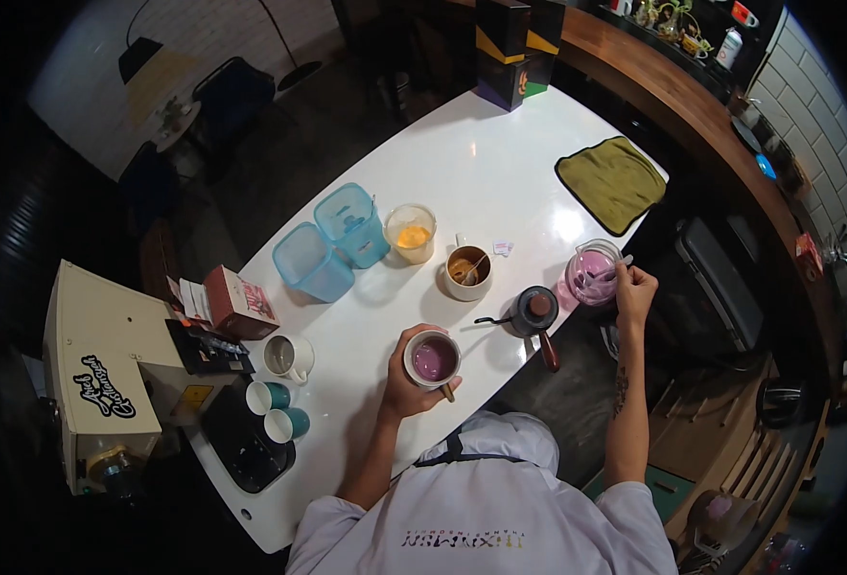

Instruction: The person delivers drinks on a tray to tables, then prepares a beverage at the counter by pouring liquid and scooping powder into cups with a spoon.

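My left hand (407, 383) is wrapped round a light cup (433, 359) with pinkish-purple liquid inside. At the right, my right hand (635, 287) has its fingers closed on a utensil handle at the rim of a clear glass bowl (593, 272) of pink liquid. Between my hands stands a dark pot (534, 311) with a round brown knob and a brown handle. A white mug (467, 272) with brown contents and a spoon is behind it. A clear cup (410, 233) with yellow contents stands to its left.
Two blue containers (314, 262) stand at the back left. A white mug (289, 358), teal cups (286, 425), a red box (239, 302) and a cream machine (102, 383) are at the left. A green cloth (612, 185) and black boxes (503, 53) lie farther back.
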### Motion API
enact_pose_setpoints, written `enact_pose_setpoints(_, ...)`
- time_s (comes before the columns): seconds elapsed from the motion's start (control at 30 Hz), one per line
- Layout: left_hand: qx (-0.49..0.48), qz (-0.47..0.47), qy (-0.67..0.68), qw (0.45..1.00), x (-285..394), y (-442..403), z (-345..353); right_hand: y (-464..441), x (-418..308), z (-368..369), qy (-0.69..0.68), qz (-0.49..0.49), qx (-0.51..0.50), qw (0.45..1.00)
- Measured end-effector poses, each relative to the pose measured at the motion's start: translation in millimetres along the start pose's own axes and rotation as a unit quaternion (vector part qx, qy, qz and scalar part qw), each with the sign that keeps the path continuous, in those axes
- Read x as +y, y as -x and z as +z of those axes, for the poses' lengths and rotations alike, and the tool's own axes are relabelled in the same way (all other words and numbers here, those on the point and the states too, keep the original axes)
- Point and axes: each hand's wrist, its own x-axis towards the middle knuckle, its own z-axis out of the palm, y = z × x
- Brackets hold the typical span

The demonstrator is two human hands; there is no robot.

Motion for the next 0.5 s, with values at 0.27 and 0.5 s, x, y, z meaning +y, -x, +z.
enact_pose_setpoints(0.27, 0.038, -0.022, -0.068, 0.997, -45.7, 18.6, 0.4, 2.9, 38.8, 34.4, -0.036, 0.006, 0.011, 0.999)
enact_pose_setpoints(0.5, 0.054, -0.039, -0.121, 0.990, -55.6, 25.4, 11.1, 12.2, 34.4, 49.6, -0.036, 0.010, 0.006, 0.999)
